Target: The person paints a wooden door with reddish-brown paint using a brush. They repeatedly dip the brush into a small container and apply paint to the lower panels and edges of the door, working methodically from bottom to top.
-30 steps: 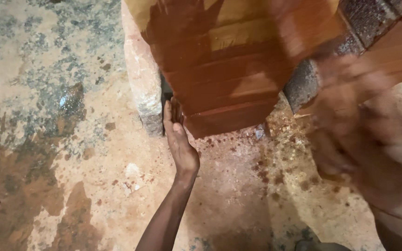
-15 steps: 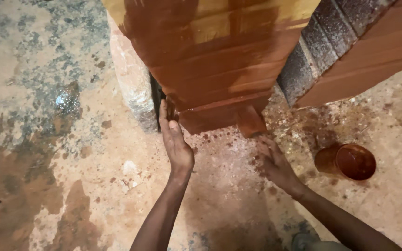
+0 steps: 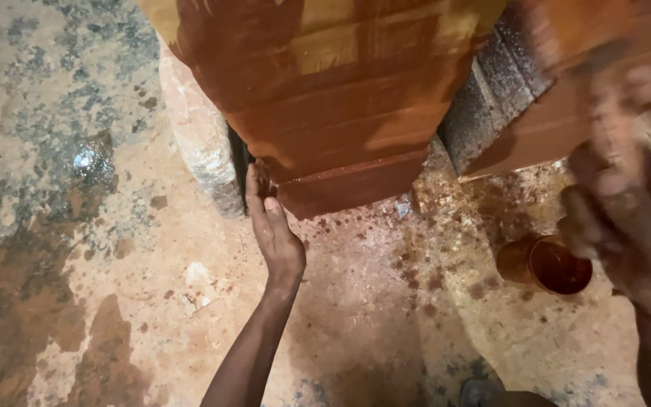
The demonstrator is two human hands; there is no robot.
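Head view, nearest first: right hand (image 3: pixel 627 188) raised at the right edge, strongly blurred, smeared red-brown; impossible to tell whether closed on something or empty. Lower down, left hand (image 3: pixel 274 226) stretched forward, fingers straight and together, holding nothing, fingertips touching the bottom corner of the stained wooden panel (image 3: pixel 340 113). Just under the right hand, small cup of red-brown stain (image 3: pixel 548 264) standing on the spattered floor (image 3: pixel 77 264). Beyond, panel resting on a rough stone block (image 3: pixel 201 143), wet colour over most boards, some yellow wood bare near the top. Probably mid-way in staining; next stroke calling for fresh stain from the cup and a steady left hand.
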